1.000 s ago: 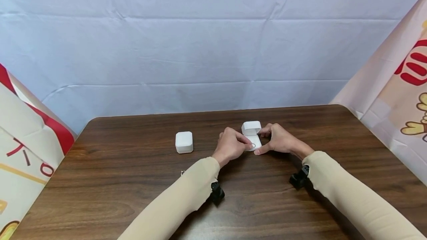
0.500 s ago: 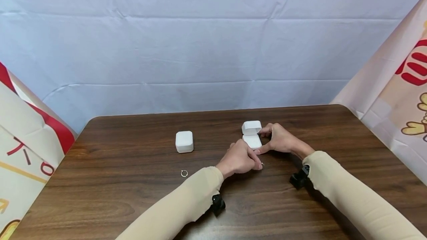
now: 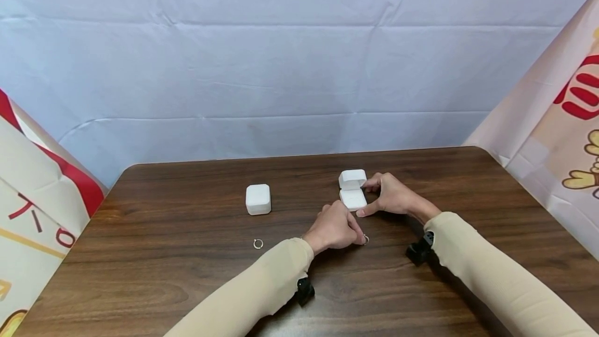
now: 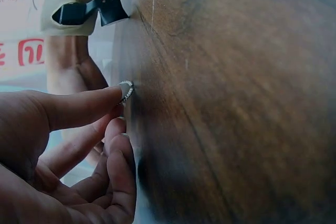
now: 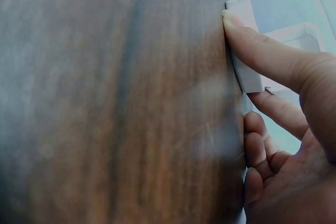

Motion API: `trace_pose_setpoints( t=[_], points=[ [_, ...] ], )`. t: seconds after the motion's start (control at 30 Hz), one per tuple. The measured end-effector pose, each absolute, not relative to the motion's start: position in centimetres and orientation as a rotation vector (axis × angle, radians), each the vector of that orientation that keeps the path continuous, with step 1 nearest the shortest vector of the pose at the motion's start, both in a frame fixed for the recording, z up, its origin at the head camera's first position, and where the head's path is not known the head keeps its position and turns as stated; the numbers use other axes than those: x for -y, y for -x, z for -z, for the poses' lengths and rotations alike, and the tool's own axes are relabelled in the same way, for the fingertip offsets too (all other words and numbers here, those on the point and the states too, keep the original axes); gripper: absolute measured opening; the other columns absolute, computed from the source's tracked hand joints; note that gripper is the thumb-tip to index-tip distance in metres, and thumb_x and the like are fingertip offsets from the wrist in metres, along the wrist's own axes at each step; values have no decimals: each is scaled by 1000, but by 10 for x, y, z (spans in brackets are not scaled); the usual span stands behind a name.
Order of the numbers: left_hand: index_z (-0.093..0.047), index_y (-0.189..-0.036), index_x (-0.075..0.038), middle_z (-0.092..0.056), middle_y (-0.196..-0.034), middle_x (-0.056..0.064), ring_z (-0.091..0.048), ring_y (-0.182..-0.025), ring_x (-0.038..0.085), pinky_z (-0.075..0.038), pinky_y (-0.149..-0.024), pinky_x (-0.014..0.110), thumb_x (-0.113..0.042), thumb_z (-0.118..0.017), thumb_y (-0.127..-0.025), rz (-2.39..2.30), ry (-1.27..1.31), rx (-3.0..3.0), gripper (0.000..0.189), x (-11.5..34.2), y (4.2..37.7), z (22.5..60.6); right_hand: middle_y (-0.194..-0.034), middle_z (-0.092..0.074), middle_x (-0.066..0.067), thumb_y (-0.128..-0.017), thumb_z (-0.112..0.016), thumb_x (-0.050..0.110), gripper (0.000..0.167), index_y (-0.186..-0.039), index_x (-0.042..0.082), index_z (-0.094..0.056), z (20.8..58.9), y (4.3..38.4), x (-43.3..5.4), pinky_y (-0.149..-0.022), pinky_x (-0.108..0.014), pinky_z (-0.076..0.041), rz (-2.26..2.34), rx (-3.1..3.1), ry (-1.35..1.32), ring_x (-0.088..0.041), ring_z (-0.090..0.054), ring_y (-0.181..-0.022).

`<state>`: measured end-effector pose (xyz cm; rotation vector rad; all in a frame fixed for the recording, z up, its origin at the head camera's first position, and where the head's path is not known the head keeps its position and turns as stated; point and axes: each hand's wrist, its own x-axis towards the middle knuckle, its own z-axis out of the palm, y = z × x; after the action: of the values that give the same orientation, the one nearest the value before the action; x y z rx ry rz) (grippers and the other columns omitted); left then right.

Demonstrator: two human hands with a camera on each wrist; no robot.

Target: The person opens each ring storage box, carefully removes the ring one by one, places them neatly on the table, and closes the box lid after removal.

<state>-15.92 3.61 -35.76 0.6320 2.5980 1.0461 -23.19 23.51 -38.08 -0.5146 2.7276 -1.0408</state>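
My left hand (image 3: 333, 227) pinches a small ring (image 4: 127, 91) between thumb and forefinger, down at the tabletop. In the left wrist view the ring's band has a row of small sparkling stones. Just beyond that hand stands a white ring box (image 3: 353, 201) with its lid raised, its pale cushion bare. My right hand (image 3: 395, 196) grips this box from the right side, thumb at the front edge and fingers toward the back, as the right wrist view also shows along the box wall (image 5: 248, 72). The ring is partly covered by the left fingertips.
A second white ring box (image 3: 258, 200), lid down, stands to the left on the brown wooden table (image 3: 154, 254). Another ring (image 3: 258, 244) lies nearer the front, beside the left sleeve. A pale cloth (image 3: 281, 77) hangs behind the table.
My left hand has drawn the ring away from the open box's cushion, toward the front, and lowered it to the table. The right hand stays on the box.
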Motion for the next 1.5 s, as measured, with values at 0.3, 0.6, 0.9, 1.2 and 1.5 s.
trace_pose_setpoints(
  t=[0.3, 0.6, 0.9, 1.2, 1.5],
  points=[
    [-70, -53, -24, -54, -49, -21, -54, -75, 16, -42, -78, 32, -28, -81, -70, -967, -604, -2677, 20, -38, 160, 360, -93, -53, -8, -56, -88, 34, 65, -107, 2, -64, 380, 231, -235, -73, -36, -41, 1037, -2733, 513, -22, -49, -86],
    [-67, -49, -25, -52, -46, -20, -55, -71, 14, -43, -75, 34, -29, -81, -68, -981, -553, -2707, 25, -41, 159, 361, -93, -54, -9, -55, -89, 35, 66, -106, 0, -64, 383, 233, -236, -74, -36, -41, 1063, -2735, 507, -23, -50, -87],
    [-66, -49, -24, -53, -47, -18, -54, -64, 13, -44, -63, 28, -27, -83, -65, -1007, -494, -2715, 24, -43, 160, 363, -92, -54, -8, -53, -90, 35, 63, -103, 4, -67, 384, 233, -236, -73, -35, -41, 1083, -2730, 508, -22, -50, -85],
    [-66, -49, -25, -53, -48, -18, -54, -68, 14, -44, -66, 30, -27, -84, -65, -1007, -487, -2714, 24, -42, 160, 364, -93, -53, -9, -54, -89, 32, 64, -106, 3, -66, 382, 232, -235, -73, -35, -41, 1096, -2716, 497, -22, -49, -86],
    [-68, -54, -26, -56, -57, -19, -50, -76, 15, -41, -77, 35, -29, -83, -66, -1072, -505, -2666, 19, -37, 163, 361, -95, -53, -8, -57, -88, 34, 63, -107, 4, -66, 381, 231, -235, -74, -36, -40, 1059, -2720, 521, -22, -49, -86]
  ],
)
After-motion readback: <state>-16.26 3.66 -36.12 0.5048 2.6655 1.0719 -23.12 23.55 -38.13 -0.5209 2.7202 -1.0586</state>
